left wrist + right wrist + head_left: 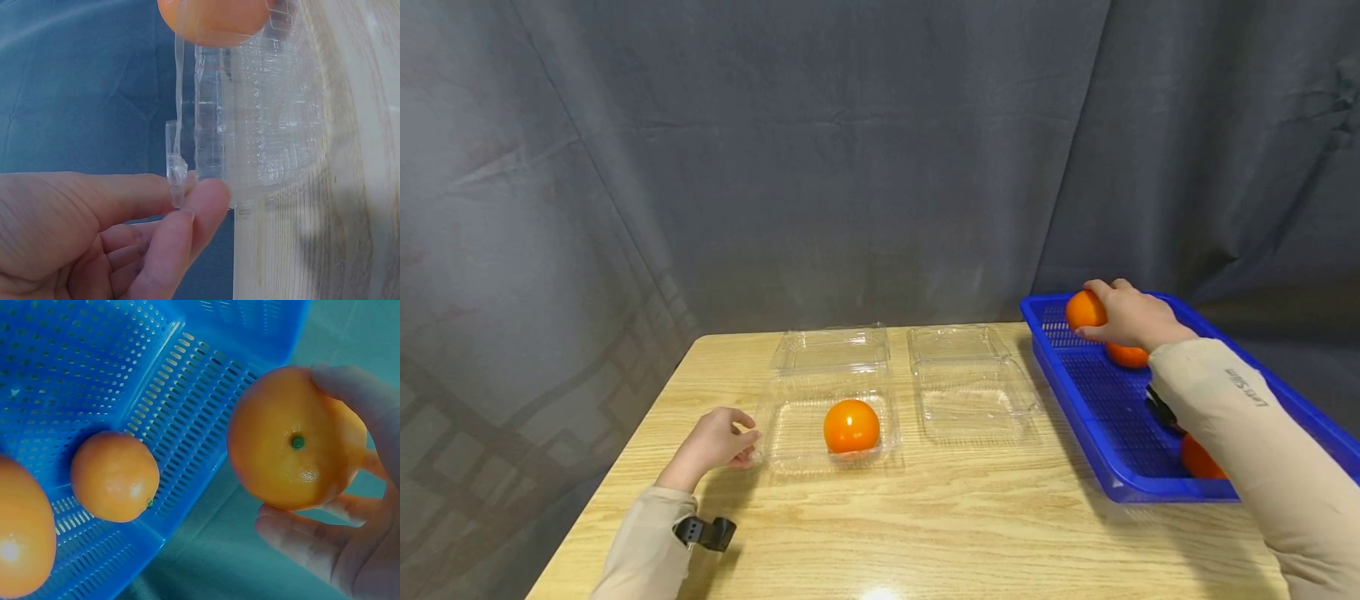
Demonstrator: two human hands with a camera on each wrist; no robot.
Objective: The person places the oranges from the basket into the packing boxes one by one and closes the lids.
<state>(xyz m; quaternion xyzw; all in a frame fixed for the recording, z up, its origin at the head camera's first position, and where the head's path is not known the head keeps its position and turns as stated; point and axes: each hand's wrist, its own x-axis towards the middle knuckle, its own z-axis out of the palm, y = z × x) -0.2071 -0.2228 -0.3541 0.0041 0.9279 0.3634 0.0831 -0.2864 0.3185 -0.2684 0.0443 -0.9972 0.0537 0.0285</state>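
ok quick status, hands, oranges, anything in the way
Right hand gripping orange near blue basket. Left hand pinching edge of clear container. Second orange in container. Nothing visibly blocking its opening.

A dark grey curtain (850,167) hangs behind a wood-grained table (940,525).

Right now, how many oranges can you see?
4 oranges: one in the left clear box, one in the right hand, two in the blue basket, one toward the far end, one toward the near end. The right sleeve may hide more.
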